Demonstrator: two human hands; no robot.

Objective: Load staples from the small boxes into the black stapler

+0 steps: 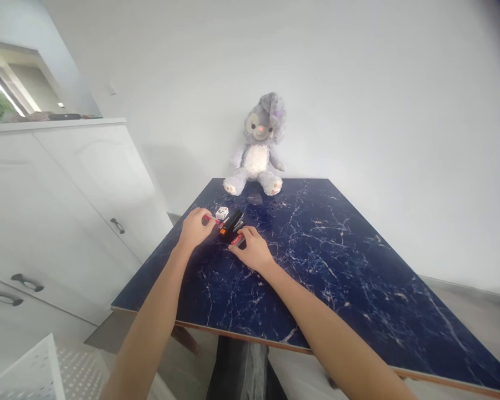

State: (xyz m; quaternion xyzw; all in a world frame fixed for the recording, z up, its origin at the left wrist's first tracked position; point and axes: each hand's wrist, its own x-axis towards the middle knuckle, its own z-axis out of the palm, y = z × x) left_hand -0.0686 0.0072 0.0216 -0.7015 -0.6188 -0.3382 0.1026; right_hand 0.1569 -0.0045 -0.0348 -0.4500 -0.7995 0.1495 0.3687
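Observation:
A black stapler (233, 221) with an orange end lies on the blue marbled table between my two hands. On its left, my left hand (196, 226) pinches a slim pinkish-red item (207, 218) whose kind I cannot make out. My right hand (252, 249) is just to the right of the stapler, its thumb and fingers closed on a small red item (237, 239) with pale lettering and a dark edge. A small white box (221, 213) with dark printing stands behind the stapler, near my left fingers.
A grey plush toy (257, 147) sits at the table's far edge against the wall. White cabinets (70, 183) stand left of the table (337, 266). A white perforated basket (73, 369) is at the lower left, below table height.

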